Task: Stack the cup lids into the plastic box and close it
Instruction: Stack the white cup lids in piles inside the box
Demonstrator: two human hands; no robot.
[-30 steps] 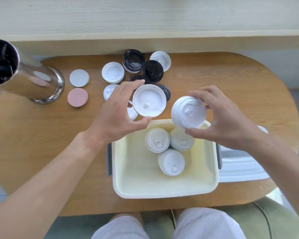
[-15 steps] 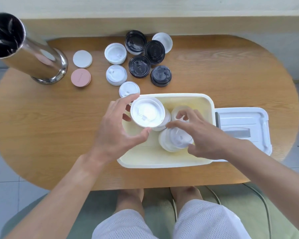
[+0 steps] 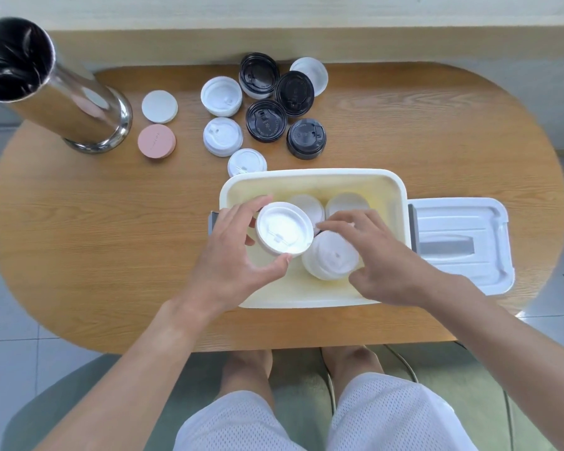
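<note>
An open cream plastic box (image 3: 306, 173) sits on the wooden table, with its white cover (image 3: 459, 242) lying flat to its right. My left hand (image 3: 232, 262) grips one white cup lid (image 3: 284, 227) above the box's left side. My right hand (image 3: 381, 255) reaches into the box, its fingers around the top white lid of a small stack (image 3: 331, 255). Two more white lids (image 3: 347, 203) lie at the back of the box. Behind the box on the table are several loose white lids (image 3: 222, 136) and black lids (image 3: 266, 120).
A tall steel tumbler (image 3: 79, 102) stands at the far left of the oval table (image 3: 111, 239). Next to it lie a white disc (image 3: 159, 106) and a pink disc (image 3: 157, 140). A wall ledge runs behind the table. My knees show below its near edge.
My right hand brought its white lid down into the box onto another lid. My left hand carried its lid from behind the box to above its left side.
</note>
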